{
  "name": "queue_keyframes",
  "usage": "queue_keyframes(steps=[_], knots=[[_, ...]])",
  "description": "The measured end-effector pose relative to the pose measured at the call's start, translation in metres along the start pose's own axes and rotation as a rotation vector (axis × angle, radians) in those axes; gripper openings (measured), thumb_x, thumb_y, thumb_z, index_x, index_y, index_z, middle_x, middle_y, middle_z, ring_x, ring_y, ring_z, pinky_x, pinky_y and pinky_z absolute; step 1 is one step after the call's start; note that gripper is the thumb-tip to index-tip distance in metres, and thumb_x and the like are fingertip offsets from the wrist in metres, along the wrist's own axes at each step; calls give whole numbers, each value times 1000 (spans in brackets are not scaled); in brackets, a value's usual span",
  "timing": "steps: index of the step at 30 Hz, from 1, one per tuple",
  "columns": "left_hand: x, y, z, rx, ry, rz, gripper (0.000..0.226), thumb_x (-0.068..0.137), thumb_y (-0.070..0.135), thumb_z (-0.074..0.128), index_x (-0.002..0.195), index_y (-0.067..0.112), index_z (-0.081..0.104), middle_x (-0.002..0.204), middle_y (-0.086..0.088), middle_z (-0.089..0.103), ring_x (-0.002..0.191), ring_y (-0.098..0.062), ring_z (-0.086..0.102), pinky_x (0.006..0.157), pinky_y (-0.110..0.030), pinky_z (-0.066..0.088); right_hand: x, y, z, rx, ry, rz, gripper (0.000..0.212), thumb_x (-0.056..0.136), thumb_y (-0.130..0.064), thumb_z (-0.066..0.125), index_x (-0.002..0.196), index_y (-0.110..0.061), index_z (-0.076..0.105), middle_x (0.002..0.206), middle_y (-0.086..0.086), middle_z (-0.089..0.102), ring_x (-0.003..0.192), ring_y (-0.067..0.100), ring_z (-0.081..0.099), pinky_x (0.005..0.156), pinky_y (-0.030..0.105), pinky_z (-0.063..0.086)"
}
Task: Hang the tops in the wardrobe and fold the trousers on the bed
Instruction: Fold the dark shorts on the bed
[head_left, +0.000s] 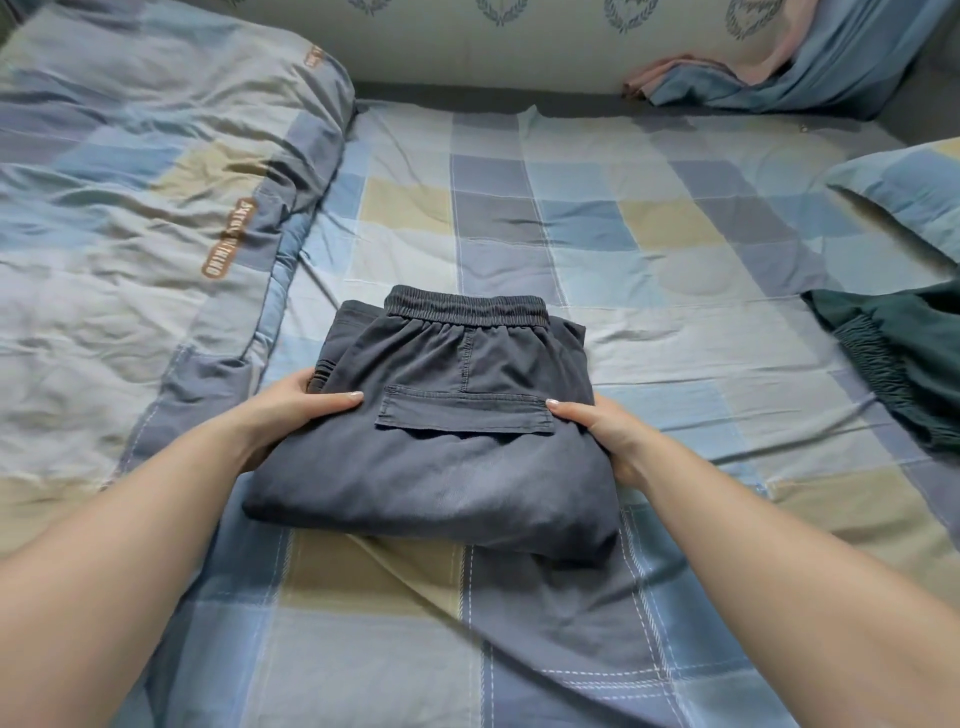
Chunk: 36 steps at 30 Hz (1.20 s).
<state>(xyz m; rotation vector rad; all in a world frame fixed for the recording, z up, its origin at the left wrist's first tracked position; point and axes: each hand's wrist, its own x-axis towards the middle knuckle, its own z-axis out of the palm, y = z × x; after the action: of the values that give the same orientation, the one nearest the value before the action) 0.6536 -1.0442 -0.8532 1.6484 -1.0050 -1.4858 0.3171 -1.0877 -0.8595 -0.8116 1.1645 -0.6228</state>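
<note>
A pair of dark grey trousers (441, 441) lies folded into a compact rectangle in the middle of the checked bed sheet (649, 234), elastic waistband at the far side and a flap pocket on top. My left hand (291, 410) grips the bundle's left edge, thumb on top and fingers tucked under. Over on the other side my right hand (602, 426) holds the right edge the same way. A dark green garment (904, 364) with an elastic waistband lies crumpled at the right edge of the bed.
A folded checked duvet (130, 208) fills the left side. One pillow (914, 192) sits at the right. A blue and pink cloth (769, 73) is bunched against the patterned headboard (493, 47) at the back.
</note>
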Motion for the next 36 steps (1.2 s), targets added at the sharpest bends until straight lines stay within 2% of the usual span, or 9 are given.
queue_keyframes(steps=[6, 10, 15, 18, 21, 24, 28, 32, 36], knots=[[-36, 12, 10, -57, -92, 42, 40, 77, 20, 74, 115, 21, 63, 108, -5, 72, 96, -24, 70, 67, -30, 58, -40, -7, 6, 35, -40, -71, 31, 90, -13, 60, 121, -11, 57, 102, 8, 73, 85, 19, 71, 63, 26, 56], [-78, 15, 49, -82, -170, 77, 51, 72, 23, 76, 120, 21, 60, 114, -6, 70, 102, -25, 68, 74, -31, 58, -101, -2, -26, 11, -20, -113, 26, 89, -13, 60, 114, -15, 60, 101, 9, 73, 86, 20, 71, 64, 27, 56], [-122, 26, 108, -108, -240, 151, 49, 73, 18, 74, 120, 23, 60, 116, -6, 69, 104, -24, 67, 77, -31, 57, -176, 12, -72, 22, 55, -197, 31, 88, -12, 60, 119, -12, 58, 107, 10, 72, 95, 22, 70, 70, 27, 57], [-158, 47, 145, -78, -287, 103, 50, 73, 20, 74, 121, 24, 59, 118, -5, 68, 106, -24, 66, 80, -31, 57, -243, 7, -94, 59, 98, -189, 30, 88, -12, 60, 117, -15, 60, 108, 6, 72, 97, 20, 69, 69, 25, 56], [-205, 95, 179, -9, -383, 28, 49, 74, 21, 78, 119, 26, 61, 118, -5, 68, 106, -23, 66, 77, -30, 57, -327, -8, -113, 126, 188, -161, 29, 88, -6, 59, 113, -21, 60, 107, 2, 72, 97, 17, 69, 71, 24, 55], [-242, 147, 210, 38, -474, 7, 44, 73, 24, 81, 113, 32, 63, 116, -2, 69, 104, -22, 67, 75, -30, 57, -405, -24, -124, 181, 304, -135, 30, 90, -4, 58, 116, -19, 58, 110, 4, 71, 100, 18, 68, 76, 25, 55], [-299, 234, 260, 104, -649, -8, 44, 74, 22, 77, 115, 29, 62, 117, -4, 69, 104, -23, 67, 76, -28, 56, -524, -64, -129, 239, 475, -128, 28, 90, -3, 57, 110, -22, 60, 106, -1, 72, 96, 13, 69, 74, 23, 55], [-358, 315, 298, 205, -807, 24, 46, 73, 21, 74, 117, 24, 60, 114, -3, 69, 102, -20, 68, 74, -27, 57, -634, -104, -111, 307, 640, -133, 29, 91, -5, 58, 111, -25, 59, 107, -4, 72, 100, 15, 67, 84, 29, 53], [-410, 378, 321, 286, -1002, 64, 50, 75, 18, 72, 123, 22, 57, 115, -2, 69, 104, -20, 67, 76, -27, 57, -730, -128, -72, 386, 818, -164, 34, 90, -7, 60, 120, -23, 55, 117, 1, 67, 107, 19, 63, 95, 38, 48]])
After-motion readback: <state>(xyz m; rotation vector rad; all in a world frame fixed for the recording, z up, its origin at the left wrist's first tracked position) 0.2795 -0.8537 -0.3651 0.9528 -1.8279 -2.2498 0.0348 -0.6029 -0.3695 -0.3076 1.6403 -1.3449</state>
